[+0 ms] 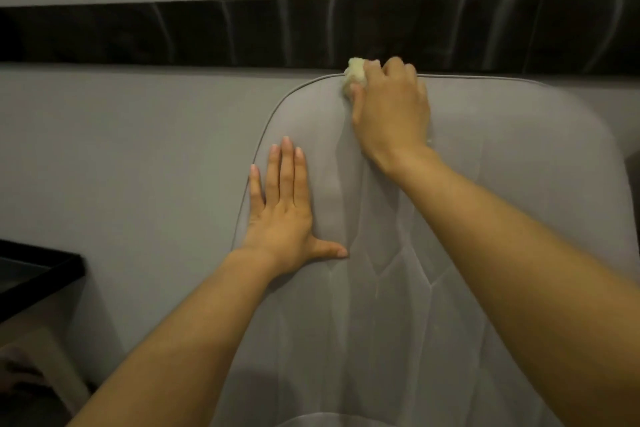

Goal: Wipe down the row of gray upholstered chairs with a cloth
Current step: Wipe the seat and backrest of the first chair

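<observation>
R hand (391,111) grips wadded cloth (354,74) at chair back (485,156) top edge, L hand (282,215) flat & released bracing it; cloth could slip off over the piping w/ hard push.

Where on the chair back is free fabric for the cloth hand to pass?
Free: the chair back right of the right hand, out to its piping; also the quilted middle between both forearms. Crowded: the top left corner, where cloth and flat left hand sit.
</observation>
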Available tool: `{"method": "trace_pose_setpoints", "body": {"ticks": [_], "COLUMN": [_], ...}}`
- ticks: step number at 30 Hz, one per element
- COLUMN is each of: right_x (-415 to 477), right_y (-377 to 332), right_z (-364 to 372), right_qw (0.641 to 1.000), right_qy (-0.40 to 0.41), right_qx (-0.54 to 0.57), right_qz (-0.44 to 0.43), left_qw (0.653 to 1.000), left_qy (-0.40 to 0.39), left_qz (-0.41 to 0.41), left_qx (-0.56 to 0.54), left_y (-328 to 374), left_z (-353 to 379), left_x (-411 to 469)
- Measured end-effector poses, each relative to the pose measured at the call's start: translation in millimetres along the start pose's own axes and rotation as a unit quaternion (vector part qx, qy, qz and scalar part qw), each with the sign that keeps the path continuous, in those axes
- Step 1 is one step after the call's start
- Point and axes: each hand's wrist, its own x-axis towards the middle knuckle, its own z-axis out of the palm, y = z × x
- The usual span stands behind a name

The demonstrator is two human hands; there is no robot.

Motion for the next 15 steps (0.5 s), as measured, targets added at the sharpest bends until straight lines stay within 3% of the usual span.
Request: {"method": "trace_pose_setpoints", "body": {"ticks": [2, 6, 9, 11, 15], "right_x": [-33.7, -53.8, -13.0, 4.2, -37.8], "right_y": [-7.5, -5.8, 2.4, 13.7, 10.8], "right_z": [10.2, 4.1, -8.2, -6.2, 8.3], "right_qw": [0.998, 0.992, 0.996, 0.999, 0.999], "right_qy": [0.031, 0.005, 0.056, 0.027, 0.030], "right_qx": [0.037, 0.070, 0.026, -0.021, -0.010], "right_qz": [-0.043, -0.104, -0.070, -0.035, -0.040], "left_qw": [1.000, 1.000, 0.999, 0.999, 0.998], "left_qy": [0.006, 0.016, 0.026, 0.033, 0.055], "left_qz": [0.009, 0.010, 0.006, 0.011, 0.029], "left_qx": [0.010, 0.019, 0.026, 0.019, 0.011], "left_y": [-1.0, -2.9, -2.5, -3.1, -5.7], "left_z": [0.7, 4.2, 5.5, 7.0, 9.9], "left_x": [-1.0, -1.2, 0.2, 0.4, 0.0]}}
